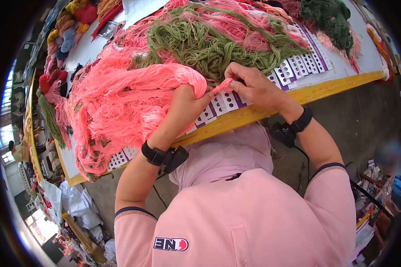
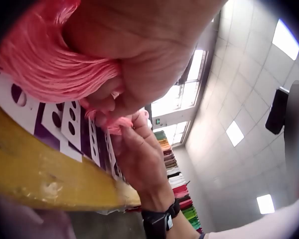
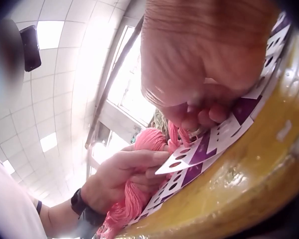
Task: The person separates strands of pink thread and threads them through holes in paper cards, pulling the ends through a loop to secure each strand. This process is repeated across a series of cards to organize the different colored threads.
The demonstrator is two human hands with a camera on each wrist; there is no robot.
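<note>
A big bundle of bright pink yarn [image 1: 129,95] spreads over the left part of the table. My left hand [image 1: 186,106] grips a thick strand of it, which wraps over the back of the hand in the head view. Between the two hands runs a short twisted end of pink yarn [image 1: 223,86]. My right hand [image 1: 256,89] pinches this end between thumb and curled fingers. In the left wrist view the smooth pink strands [image 2: 55,69] pass under the left palm. White and purple cards with punched holes [image 1: 229,101] lie beneath both hands.
Tangled green yarn [image 1: 209,42] lies just beyond the hands, over more pink yarn. Dark green yarn [image 1: 329,22] sits at the far right. A yellow edge [image 1: 338,85] borders the table in front of the body. Hanks of coloured yarn [image 1: 69,33] stand at the back left.
</note>
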